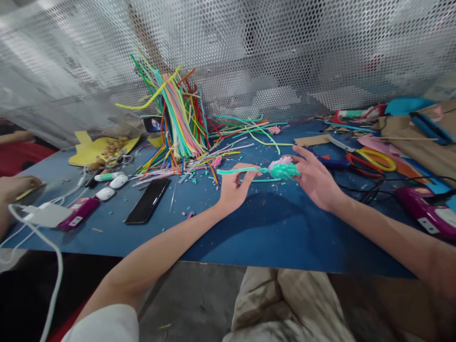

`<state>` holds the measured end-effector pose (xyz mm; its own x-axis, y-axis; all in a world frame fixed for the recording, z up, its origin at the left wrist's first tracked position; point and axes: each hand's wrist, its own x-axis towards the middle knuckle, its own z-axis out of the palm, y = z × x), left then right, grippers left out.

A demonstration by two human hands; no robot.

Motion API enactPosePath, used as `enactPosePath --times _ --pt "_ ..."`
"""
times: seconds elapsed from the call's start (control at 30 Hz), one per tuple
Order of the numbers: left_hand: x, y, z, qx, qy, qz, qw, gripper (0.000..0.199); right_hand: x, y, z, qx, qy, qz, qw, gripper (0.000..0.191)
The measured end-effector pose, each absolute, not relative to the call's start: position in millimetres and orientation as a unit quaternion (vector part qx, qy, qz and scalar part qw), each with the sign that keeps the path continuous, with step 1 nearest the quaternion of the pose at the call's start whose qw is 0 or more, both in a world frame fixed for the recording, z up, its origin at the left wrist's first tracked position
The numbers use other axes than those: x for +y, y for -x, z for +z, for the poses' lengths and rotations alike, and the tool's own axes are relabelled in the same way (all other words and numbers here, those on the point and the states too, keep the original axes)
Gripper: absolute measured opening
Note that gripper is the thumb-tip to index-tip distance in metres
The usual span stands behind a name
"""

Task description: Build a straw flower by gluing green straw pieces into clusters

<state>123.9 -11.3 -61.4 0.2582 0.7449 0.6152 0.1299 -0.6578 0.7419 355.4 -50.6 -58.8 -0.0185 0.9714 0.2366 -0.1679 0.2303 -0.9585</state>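
Note:
My left hand (235, 187) is closed in a pinch on the teal pipe-cleaner stem of a fluffy flower. The stem (237, 170) juts out to the left past my fingers. At its right end sits the pipe-cleaner flower (284, 170), teal in front with pale pink behind, held just above the table. My right hand (315, 178) is at the flower's right side, thumb and fingertips against the teal loops, with its upper fingers stretched out. Part of the grip is hidden by the flower. Another teal pipe cleaner (265, 180) lies below.
A tall bundle of coloured pipe cleaners (183, 114) stands at the back. A black phone (147, 202) lies left; scissors (366, 156), cables and a purple power strip (427, 209) lie right. Another person's hand (17, 187) rests far left. Perforated metal (228, 52) borders the back.

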Motion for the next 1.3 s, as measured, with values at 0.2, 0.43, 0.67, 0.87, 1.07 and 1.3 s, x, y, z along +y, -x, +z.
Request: enactPosePath --times 0.2,0.43,0.67,0.87,1.07,1.3 --pt "-15 -130 -66 0.322 -0.703 0.51 0.376 0.032 -53 -370 -43 -0.83 0.404 0.065 0.378 0.065" --pt "-19 -134 -65 0.293 -0.697 0.515 0.403 0.031 -64 -354 -40 -0.844 0.458 0.0 0.278 0.054" --pt "-22 -136 -64 0.279 -0.712 0.485 0.424 0.028 -65 -354 -36 -0.851 0.445 -0.09 0.265 0.037" --pt "-22 -135 -67 0.268 -0.711 0.453 0.466 0.027 -65 -353 -45 -0.849 0.458 -0.03 0.262 0.025" --pt "-13 -128 -65 0.211 -0.793 0.491 0.292 0.022 -66 -355 -34 -0.83 0.435 0.194 0.292 0.036" --pt "-14 -124 -59 0.167 -0.857 0.483 0.058 0.021 -77 -349 -26 -0.791 0.413 0.347 0.288 0.037"
